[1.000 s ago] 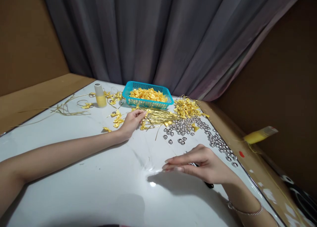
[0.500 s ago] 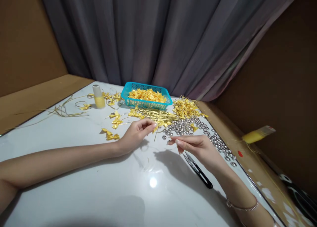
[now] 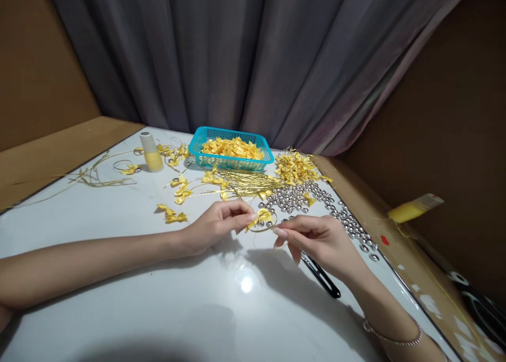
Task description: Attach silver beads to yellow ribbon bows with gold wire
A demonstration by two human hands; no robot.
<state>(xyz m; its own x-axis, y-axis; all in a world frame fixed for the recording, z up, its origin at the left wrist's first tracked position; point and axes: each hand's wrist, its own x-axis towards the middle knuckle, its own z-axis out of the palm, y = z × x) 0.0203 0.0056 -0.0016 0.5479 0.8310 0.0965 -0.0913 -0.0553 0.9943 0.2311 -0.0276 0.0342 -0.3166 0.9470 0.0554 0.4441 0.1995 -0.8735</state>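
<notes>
Between thumb and fingers of my left hand (image 3: pixel 229 219) is a small yellow ribbon bow (image 3: pixel 264 215). A thin gold cord (image 3: pixel 272 226) curves from the bow in a loop toward my right hand (image 3: pixel 310 235), whose thumb and forefinger are pinched on it. Beneath the right hand lies a pair of thread snips (image 3: pixel 322 277) with black handles, its blades mostly hidden. Just beyond both hands, many silver beads (image 3: pixel 290 196) are spread on the white table (image 3: pixel 158 309). A bundle of gold cords (image 3: pixel 249 183) lies behind the left hand.
At the back stands a turquoise basket (image 3: pixel 233 165) filled with yellow bows. More corded bows (image 3: pixel 296 167) are heaped to its right. A yellow thread spool (image 3: pixel 152 154) stands at the left, near loose cords (image 3: pixel 93 177). Another yellow spool (image 3: pixel 415 208) is at the right edge.
The bow and its cord loop now show plainly between my hands. My right hand has turned slightly and covers the snips' blades. The whole view has shifted a little.
</notes>
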